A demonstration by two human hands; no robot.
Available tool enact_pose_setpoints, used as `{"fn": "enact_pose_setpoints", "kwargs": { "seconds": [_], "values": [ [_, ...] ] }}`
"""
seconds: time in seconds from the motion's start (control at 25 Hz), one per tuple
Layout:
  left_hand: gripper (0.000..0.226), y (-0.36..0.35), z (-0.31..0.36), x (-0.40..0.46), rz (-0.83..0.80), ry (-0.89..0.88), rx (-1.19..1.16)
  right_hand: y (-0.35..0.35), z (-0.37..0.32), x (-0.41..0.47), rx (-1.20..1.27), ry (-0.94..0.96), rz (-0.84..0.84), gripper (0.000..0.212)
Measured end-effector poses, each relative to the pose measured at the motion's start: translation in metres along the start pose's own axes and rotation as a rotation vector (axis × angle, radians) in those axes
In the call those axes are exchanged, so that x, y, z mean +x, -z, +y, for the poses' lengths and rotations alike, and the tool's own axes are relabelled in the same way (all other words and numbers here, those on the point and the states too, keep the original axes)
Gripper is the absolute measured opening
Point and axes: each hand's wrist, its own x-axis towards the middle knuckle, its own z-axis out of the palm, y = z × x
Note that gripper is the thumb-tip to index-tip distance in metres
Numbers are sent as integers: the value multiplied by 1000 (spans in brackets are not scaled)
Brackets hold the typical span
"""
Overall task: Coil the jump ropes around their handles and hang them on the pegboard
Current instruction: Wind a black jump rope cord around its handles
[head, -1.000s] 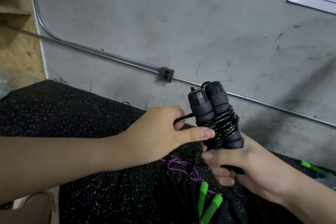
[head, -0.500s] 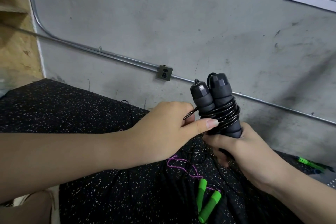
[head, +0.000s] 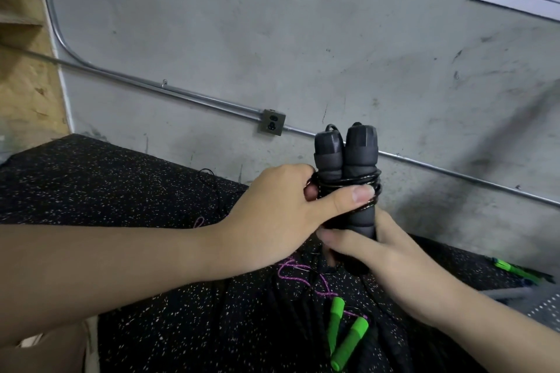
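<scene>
A: What changed over the last second?

B: The left hand point(head: 278, 209) has closed in on the black handles point(head: 348, 166). A second ago it pinched a loose run of cord point(head: 363, 183) out to the left of them; now its thumb lies flat across the coil and its fingers curl in behind the wraps. The handles also sit higher against the wall point(head: 272, 39).

A: Meaning for the task?

B: Judging by that, the black rope is nearly all wound, and this looks like tucking or pinning the last end. Hanging is not yet done; no pegboard in view.

A: Pose of the hands?

B: The right hand point(head: 391, 257) grips the lower ends of the 2 handles, holding them upright side by side, caps up. The left forearm comes in level from the left edge; that hand presses and grips the coil at mid-height.

A: Other ropes?

B: On the speckled mat point(head: 121, 191) below the hands: 2 green handles point(head: 345, 339) with purple cord point(head: 291, 275), uncoiled. More green point(head: 512, 269) at the mat's right edge, too small to tell.
</scene>
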Motion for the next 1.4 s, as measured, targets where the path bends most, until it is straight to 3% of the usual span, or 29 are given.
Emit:
{"fn": "enact_pose_setpoints", "kwargs": {
  "seconds": [0.12, 0.2, 0.32, 0.4, 0.52, 0.68, 0.92, 1.04, 1.2, 1.4],
  "values": [
    [57, 5, 7, -5, -71, -66, -194, 14, 7, -4, 377, -93, -228, 56],
    [49, 6, 11, -9, -84, -102, -268, 15, 6, -5, 591, -124, -338, 58],
    [58, 5, 3, -8, -120, -125, -265, 13, -1, -7, 552, -225, -432, 47],
    [55, 5, -2, -5, -184, -110, -242, 14, -3, -7, 409, -259, -327, 42],
    [76, 7, -5, 0, -163, -43, -31, 13, -2, -5, 289, -247, -143, 23],
    [88, 12, -10, 4, -140, 17, 158, 13, 0, -2, 197, -220, -44, 21],
    [63, 3, -18, -3, -185, -19, -5, 17, 5, 2, -48, -205, 38, 14],
    [63, -3, -23, -4, -206, -12, -4, 13, 6, 5, -92, -181, 72, 5],
    [72, -8, -22, 0, -171, -1, -29, 9, 10, 10, -72, -219, 167, 16],
    [45, -6, -27, -2, -241, -69, -122, 10, 13, 9, -240, -195, 205, 25]
  ]
}}
